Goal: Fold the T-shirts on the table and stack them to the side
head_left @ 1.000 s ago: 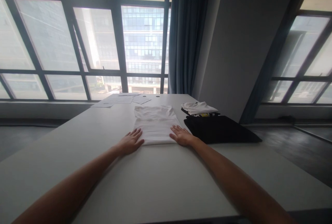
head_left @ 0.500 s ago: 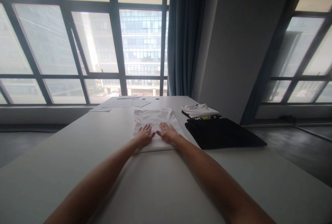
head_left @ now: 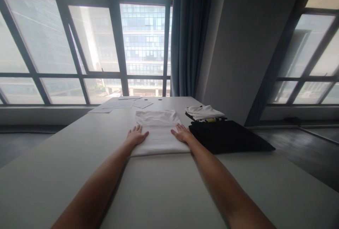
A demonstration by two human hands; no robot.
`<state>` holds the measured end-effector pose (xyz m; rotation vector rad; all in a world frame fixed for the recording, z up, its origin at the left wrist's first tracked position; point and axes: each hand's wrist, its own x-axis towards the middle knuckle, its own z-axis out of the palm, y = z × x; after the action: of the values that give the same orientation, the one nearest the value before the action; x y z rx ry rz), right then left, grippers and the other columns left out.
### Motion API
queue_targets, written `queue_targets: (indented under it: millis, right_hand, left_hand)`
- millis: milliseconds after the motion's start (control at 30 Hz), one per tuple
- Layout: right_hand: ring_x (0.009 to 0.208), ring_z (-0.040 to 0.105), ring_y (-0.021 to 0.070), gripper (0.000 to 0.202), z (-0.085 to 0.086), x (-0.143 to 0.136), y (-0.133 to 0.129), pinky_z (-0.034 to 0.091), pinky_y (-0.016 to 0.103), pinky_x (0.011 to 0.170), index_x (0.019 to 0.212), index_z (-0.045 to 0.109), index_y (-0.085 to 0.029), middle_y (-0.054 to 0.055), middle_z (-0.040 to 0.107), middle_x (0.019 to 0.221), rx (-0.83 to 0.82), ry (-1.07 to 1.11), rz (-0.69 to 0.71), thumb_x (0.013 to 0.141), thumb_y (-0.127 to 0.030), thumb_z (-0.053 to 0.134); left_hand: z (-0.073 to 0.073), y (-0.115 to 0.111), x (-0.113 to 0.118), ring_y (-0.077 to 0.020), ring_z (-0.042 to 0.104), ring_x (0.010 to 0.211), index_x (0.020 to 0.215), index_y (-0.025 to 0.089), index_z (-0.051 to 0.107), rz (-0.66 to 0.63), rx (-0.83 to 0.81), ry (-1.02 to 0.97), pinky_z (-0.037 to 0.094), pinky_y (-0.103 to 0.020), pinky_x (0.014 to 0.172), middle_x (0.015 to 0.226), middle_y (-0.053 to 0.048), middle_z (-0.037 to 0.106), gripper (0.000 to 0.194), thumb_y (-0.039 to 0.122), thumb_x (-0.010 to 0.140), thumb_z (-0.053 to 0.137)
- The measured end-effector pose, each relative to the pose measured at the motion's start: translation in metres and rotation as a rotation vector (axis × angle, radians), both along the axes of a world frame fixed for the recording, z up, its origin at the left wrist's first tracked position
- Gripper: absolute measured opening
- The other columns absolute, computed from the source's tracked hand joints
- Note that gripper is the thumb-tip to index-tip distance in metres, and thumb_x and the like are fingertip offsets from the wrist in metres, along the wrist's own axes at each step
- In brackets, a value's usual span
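A folded white cloth (head_left: pixel 160 139) lies flat on the white table (head_left: pixel 164 186), its far part wrinkled and its near part smoother. On the cloth's left edge rests my left hand (head_left: pixel 136 135), open, with the fingers apart. My right hand (head_left: pixel 182 133) lies open on the right edge, fingers spread and pointing away from me. Neither hand grips anything. The middle of the cloth shows between them.
Right of the cloth lies a folded black cloth (head_left: pixel 230 137). Behind it is a small pile of garments with a white one (head_left: pixel 204 112) on top. Paper sheets (head_left: pixel 120 104) lie at the table's far left, before the windows.
My hands have moved apart over the white cloth, the left one to the left and the right one to the right, from its middle to its side edges.
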<state>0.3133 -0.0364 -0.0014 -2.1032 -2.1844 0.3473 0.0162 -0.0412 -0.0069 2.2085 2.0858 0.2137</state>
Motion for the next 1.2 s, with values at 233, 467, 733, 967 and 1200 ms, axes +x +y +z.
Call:
queue_targets:
  millis: [233, 467, 733, 967, 1200]
  right_hand:
    - [0.152, -0.001, 0.0226, 0.083, 0.0, -0.005, -0.024, 0.003, 0.048, 0.121, 0.159, 0.005, -0.016, 0.005, -0.003, 0.166, -0.045, -0.02, 0.005, 0.095, -0.067, 0.018]
    - [0.152, 0.006, 0.0254, 0.082, 0.005, 0.012, -0.065, 0.008, 0.044, 0.122, 0.159, 0.014, -0.014, 0.007, 0.005, 0.165, -0.055, -0.033, 0.147, 0.096, -0.064, 0.026]
    - [0.121, 0.058, 0.023, 0.038, 0.011, 0.051, -0.07, 0.038, 0.03, 0.107, 0.122, 0.067, -0.013, 0.015, 0.062, 0.132, 0.282, 0.179, 0.295, 0.088, -0.016, 0.049]
    - [0.128, 0.053, 0.0266, 0.063, 0.029, 0.076, -0.078, 0.037, 0.031, 0.109, 0.127, 0.066, -0.019, 0.011, 0.057, 0.139, 0.029, 0.197, 0.389, 0.064, -0.009, 0.066]
    - [0.142, 0.036, 0.0333, 0.06, 0.045, 0.076, -0.088, 0.027, 0.04, 0.116, 0.117, 0.073, -0.024, 0.009, 0.039, 0.155, -0.083, 0.329, 0.482, 0.058, -0.034, 0.08]
  left_hand:
    - [0.005, -0.028, 0.002, -0.0302, 0.012, 0.151, 0.158, 0.011, 0.02, -0.017, -0.037, 0.009, 0.015, -0.05, 0.119, 0.164, -0.011, 0.009, 0.085, 0.066, 0.093, 0.022]
    - [-0.003, -0.073, -0.011, -0.0333, 0.011, 0.151, 0.158, 0.011, 0.02, -0.088, -0.035, 0.003, 0.016, -0.053, 0.118, 0.163, -0.015, 0.007, 0.087, 0.068, 0.093, 0.024]
    - [0.02, -0.081, -0.072, -0.0281, 0.035, 0.144, 0.116, 0.023, 0.071, -0.523, 0.15, -0.133, 0.027, -0.045, 0.119, 0.153, -0.008, 0.044, 0.041, 0.044, 0.09, 0.047]
    - [0.024, -0.092, -0.093, -0.0298, 0.035, 0.144, 0.121, 0.028, 0.07, -0.687, -0.056, -0.241, 0.025, -0.045, 0.119, 0.153, -0.006, 0.045, 0.046, 0.046, 0.079, 0.066]
    - [0.03, -0.107, -0.072, -0.0311, 0.056, 0.125, 0.107, 0.022, 0.076, -0.761, -0.049, -0.426, 0.04, -0.041, 0.109, 0.135, -0.011, 0.062, 0.049, 0.058, 0.074, 0.072]
